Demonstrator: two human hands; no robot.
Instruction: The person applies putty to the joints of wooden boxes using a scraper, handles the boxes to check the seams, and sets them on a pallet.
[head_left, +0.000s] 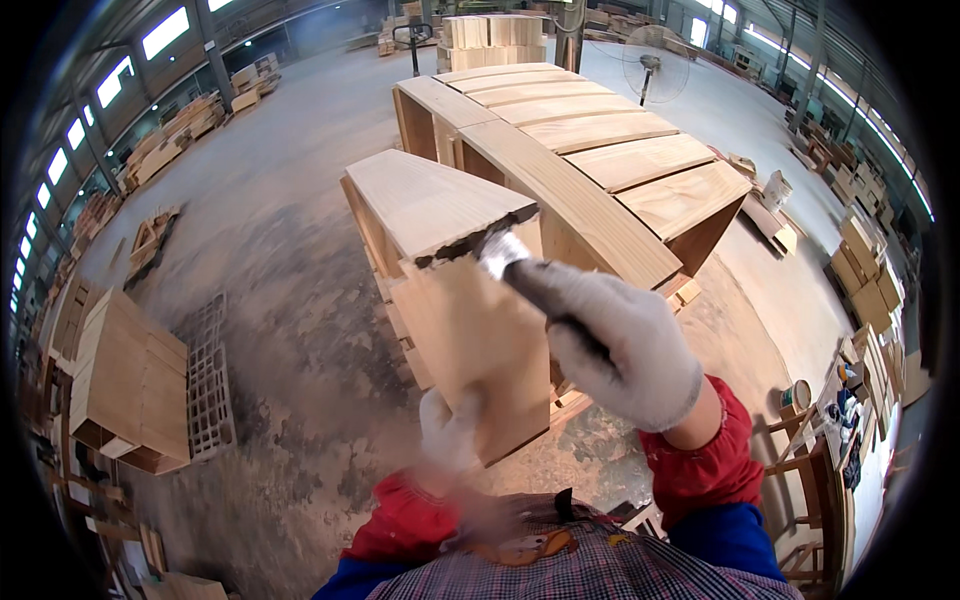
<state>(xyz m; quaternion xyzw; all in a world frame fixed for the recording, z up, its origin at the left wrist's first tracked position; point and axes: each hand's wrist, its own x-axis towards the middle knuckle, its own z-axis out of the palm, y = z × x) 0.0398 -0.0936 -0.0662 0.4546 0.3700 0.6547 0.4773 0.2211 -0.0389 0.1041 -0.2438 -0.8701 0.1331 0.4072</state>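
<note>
A pale wooden drawer stands on end in front of me, its upper board sloping away. Dark brown filler lies in a ragged strip along the edge where that board meets the near panel. My right hand, in a white glove, grips a putty knife by its dark handle. The knife's shiny blade touches the filled edge, slightly blurred. Lower down, my gloved left hand grasps the near panel's left edge, a digit on its face. Motion smears that hand and wrist; some fingers are hidden.
A row of similar wooden drawers stands just beyond. At left are a wooden box and a grey plastic pallet. A bucket and a cluttered bench are at right. A fan stands farther back.
</note>
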